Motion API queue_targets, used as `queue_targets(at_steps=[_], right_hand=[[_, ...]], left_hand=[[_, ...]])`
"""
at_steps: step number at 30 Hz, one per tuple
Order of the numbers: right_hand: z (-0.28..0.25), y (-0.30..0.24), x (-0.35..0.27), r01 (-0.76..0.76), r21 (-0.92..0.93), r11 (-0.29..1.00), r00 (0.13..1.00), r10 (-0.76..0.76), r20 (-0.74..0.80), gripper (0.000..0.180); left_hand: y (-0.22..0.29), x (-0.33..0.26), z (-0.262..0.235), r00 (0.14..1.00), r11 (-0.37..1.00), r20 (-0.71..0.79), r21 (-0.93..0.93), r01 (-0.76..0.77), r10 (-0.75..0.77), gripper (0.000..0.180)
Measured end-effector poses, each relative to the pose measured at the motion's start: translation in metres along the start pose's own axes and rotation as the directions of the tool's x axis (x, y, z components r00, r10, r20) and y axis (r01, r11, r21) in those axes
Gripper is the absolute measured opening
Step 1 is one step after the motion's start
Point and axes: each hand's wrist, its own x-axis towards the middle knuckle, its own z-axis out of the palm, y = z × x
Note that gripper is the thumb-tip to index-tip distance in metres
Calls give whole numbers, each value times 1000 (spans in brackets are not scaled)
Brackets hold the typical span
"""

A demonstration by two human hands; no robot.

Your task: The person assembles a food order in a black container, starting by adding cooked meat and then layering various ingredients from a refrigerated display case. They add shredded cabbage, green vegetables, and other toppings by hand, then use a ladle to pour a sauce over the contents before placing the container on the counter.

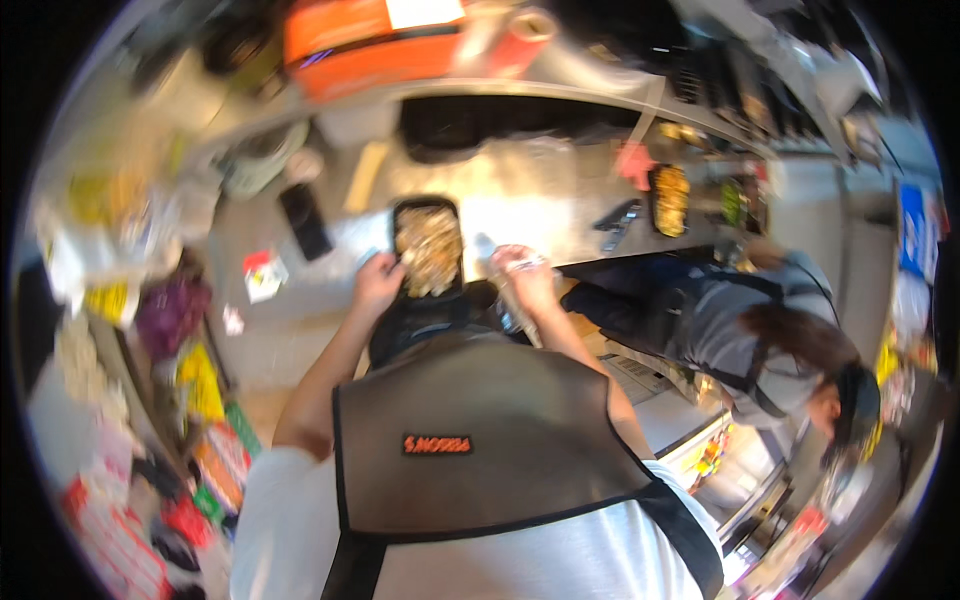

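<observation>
In front of me at the counter's near edge sits a black rectangular tray [459, 262] filled with pale brown, chunky food [428, 250]. My left hand [378, 281] is closed at the tray's left rim, fingers curled against it. To the right of the tray, a small gap away, my right hand [526, 277] is closed around something whitish. A clear, shiny strip like plastic [513, 318] hangs below that hand; blur hides exactly what it is.
On the steel counter [520, 190] lie a dark phone [305, 222], a red-and-white packet [263, 277] and a pale yellow strip [367, 176]. Farther right are a tray of yellow food [670, 200] and a co-worker [780, 340] leaning in. An orange box [375, 50] sits on the shelf above.
</observation>
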Motion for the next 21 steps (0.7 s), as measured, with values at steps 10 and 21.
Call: queue_targets(at_steps=[10, 21], right_hand=[[-209, 20, 69, 315, 402, 860, 893, -125, -433, 15], [-622, -160, 208, 543, -393, 742, -327, -244, -913, 19]], left_hand=[[25, -19, 0, 990, 981, 38, -137, 139, -135, 31], [202, -32, 76, 971, 957, 102, -171, 233, -218, 14]])
